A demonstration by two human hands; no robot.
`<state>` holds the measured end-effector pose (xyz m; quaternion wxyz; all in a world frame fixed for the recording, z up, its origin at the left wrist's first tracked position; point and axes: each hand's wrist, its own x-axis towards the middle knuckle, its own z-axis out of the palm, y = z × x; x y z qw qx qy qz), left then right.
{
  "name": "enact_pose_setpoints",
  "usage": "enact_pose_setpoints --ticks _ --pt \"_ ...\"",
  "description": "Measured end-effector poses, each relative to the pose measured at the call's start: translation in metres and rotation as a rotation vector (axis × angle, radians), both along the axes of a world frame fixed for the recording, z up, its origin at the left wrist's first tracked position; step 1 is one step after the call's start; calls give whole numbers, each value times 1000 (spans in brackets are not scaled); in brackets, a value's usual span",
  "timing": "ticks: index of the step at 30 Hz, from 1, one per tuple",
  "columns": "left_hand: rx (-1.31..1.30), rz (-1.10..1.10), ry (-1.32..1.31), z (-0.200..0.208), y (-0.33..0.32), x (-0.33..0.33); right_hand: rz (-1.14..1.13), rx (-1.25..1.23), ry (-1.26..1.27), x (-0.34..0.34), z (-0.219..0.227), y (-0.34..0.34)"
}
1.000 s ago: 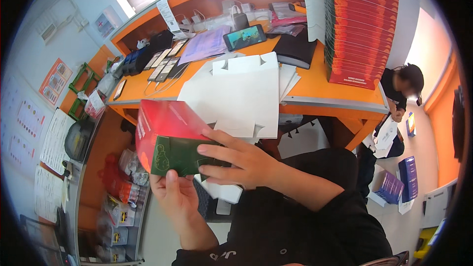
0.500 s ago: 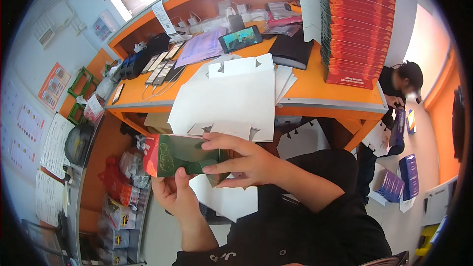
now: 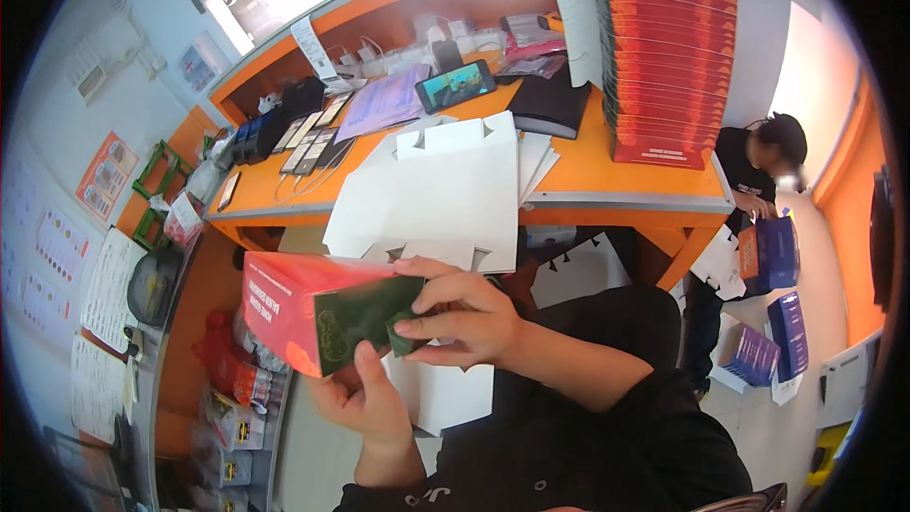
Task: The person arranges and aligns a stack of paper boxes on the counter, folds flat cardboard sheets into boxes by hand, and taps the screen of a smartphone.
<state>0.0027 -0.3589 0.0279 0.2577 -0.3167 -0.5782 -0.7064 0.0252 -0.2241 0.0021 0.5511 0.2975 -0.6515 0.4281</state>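
The red carton [image 3: 284, 308] sits low at about eight o'clock from the orange desk [image 3: 578, 166], cradled from below by the left hand [image 3: 365, 398], fingers curled under it. The right hand [image 3: 464, 318] pinches a dark green packet [image 3: 365, 318] at the carton's open end — the packet is partly inside, as far as I can tell. Best to keep it square to the mouth and the carton steady, I'd judge. At twelve o'clock lies a flat white box blank [image 3: 441, 194] — unfolded, holding nothing.
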Motion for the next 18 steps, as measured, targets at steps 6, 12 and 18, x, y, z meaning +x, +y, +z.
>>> enact_pose_setpoints --ticks 6,12,18 --pt "187 -239 -180 19 -3 5 -157 215 85 24 10 2" --pt "229 -156 -92 23 10 29 -195 98 169 34 23 -2" --pt "45 -317 107 26 -16 26 -206 100 243 54 38 13"
